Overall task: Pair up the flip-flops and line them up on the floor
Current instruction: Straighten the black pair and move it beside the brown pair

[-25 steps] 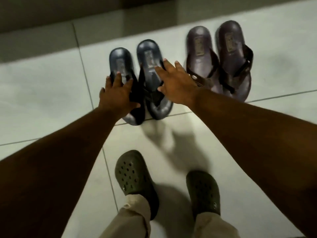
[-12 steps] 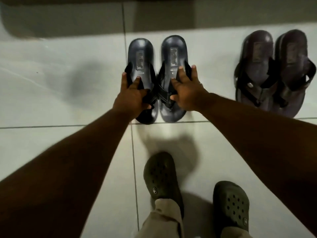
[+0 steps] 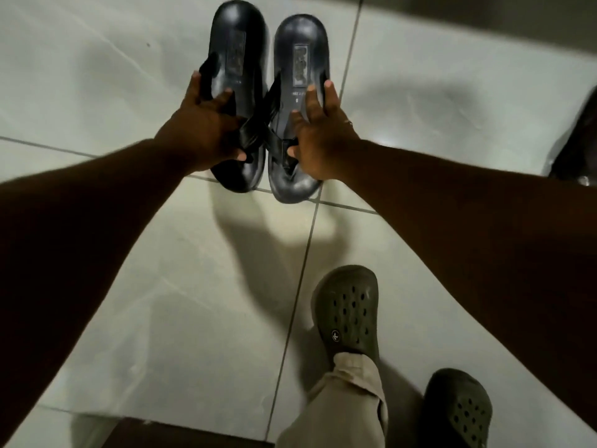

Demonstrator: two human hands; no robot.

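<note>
Two dark navy flip-flops lie side by side on the pale tiled floor, toes pointing toward me. My left hand (image 3: 206, 130) grips the left flip-flop (image 3: 237, 37) by its strap and outer edge. The right flip-flop (image 3: 298, 50) is held by my right hand (image 3: 318, 137), fingers spread over its footbed and thumb at the strap. The two soles are close together, almost touching. A dark brown flip-flop (image 3: 578, 150) shows only as a sliver at the right edge; its partner is out of view.
My own feet in olive perforated clogs (image 3: 349, 312) stand on the tiles near the bottom right, with beige trouser legs. A dark wall base runs along the top right. A brown edge (image 3: 181, 434) shows at the bottom.
The view has swung left and closer, so the brown pair slid almost out of frame on the right. Both hands keep hold of the navy flip-flops, which sit nearer together.
</note>
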